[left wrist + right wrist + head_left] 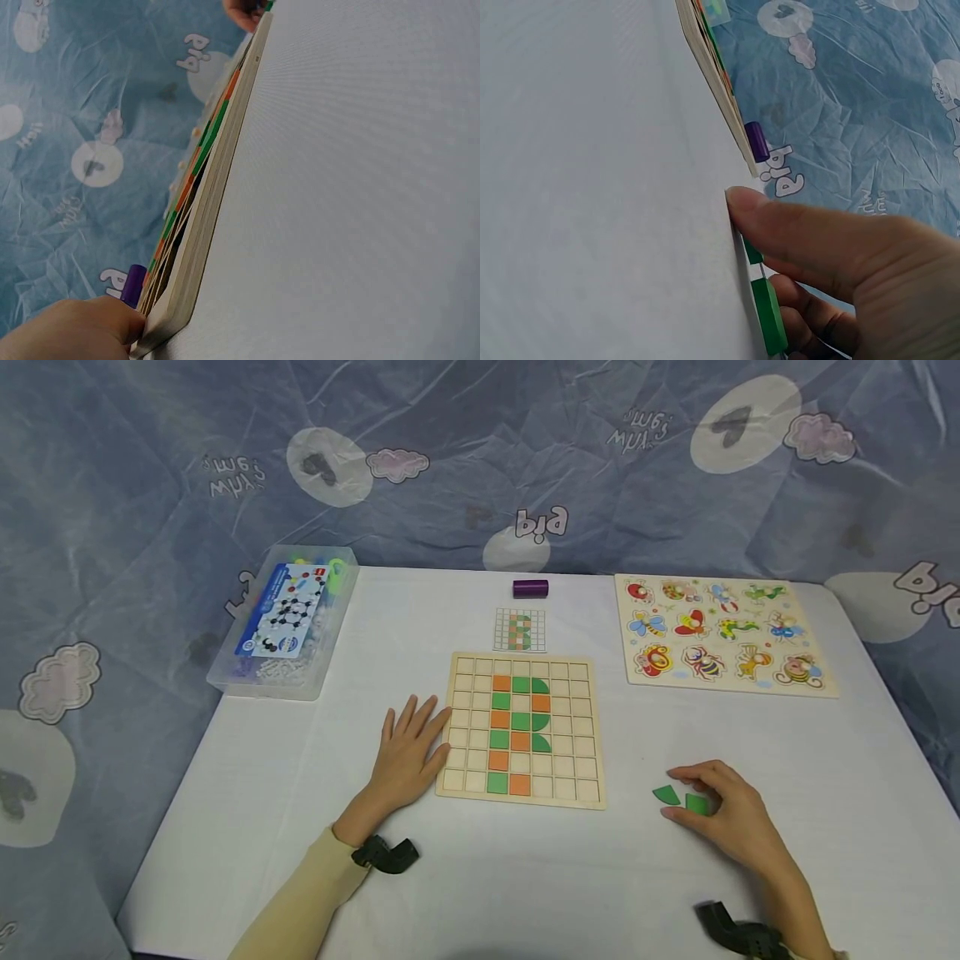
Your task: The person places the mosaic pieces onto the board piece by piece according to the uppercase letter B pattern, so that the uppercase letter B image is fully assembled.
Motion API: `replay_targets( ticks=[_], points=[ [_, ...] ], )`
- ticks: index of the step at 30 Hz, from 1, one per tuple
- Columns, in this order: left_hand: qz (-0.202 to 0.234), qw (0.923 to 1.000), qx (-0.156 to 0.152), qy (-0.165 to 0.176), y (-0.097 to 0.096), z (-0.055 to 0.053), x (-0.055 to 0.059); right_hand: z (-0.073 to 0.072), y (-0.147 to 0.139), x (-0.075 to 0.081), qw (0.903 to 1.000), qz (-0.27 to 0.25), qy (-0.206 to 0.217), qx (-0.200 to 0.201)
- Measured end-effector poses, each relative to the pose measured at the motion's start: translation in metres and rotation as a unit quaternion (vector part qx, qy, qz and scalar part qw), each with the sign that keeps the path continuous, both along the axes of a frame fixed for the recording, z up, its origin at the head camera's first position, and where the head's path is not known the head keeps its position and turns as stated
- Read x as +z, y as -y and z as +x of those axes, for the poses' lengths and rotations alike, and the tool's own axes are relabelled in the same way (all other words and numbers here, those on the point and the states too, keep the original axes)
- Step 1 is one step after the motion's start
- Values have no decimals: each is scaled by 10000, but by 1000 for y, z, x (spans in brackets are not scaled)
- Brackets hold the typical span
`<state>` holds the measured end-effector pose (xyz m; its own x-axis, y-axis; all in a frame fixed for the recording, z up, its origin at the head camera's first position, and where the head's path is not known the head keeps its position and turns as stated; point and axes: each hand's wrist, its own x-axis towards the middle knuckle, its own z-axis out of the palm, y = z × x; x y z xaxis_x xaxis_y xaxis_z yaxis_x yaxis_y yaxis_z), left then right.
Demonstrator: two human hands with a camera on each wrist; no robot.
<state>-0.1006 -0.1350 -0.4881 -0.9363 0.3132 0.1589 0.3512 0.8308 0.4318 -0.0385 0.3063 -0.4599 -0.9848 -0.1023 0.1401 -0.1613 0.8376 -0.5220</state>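
A wooden grid board [581, 727] lies flat on the table, holding orange squares, green squares and green quarter-circle tiles in its middle columns. My left hand [405, 760] rests at the board's left edge with fingers spread; the left wrist view shows its thumb [97, 322] at the board's corner. To the right of the board, my right hand [727, 810] curves around two loose green tiles. One is a wedge-shaped tile [666, 794] by the fingertips, the other a squarish tile [697, 803] closer to the palm. In the right wrist view, the tiles show beyond the thumb [780, 217].
Behind the board lie a small printed pattern card [520, 630] and a purple cylinder [530, 589]. A clear plastic box [330, 668] with a blue label stands at the back left. An insect puzzle board [720, 635] lies at the back right.
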Motion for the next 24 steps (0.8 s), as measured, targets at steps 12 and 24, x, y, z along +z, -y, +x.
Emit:
replay_targets(
  ticks=[12, 24],
  points=[
    [42, 10000, -24, -48, 0, -1, 0, 0, 3, -3, 9988, -175, -380, 249],
    [38, 10000, -35, 6, 1, -1, -1, -5, 6, 7, 9966, -619, -492, 209]
  ],
)
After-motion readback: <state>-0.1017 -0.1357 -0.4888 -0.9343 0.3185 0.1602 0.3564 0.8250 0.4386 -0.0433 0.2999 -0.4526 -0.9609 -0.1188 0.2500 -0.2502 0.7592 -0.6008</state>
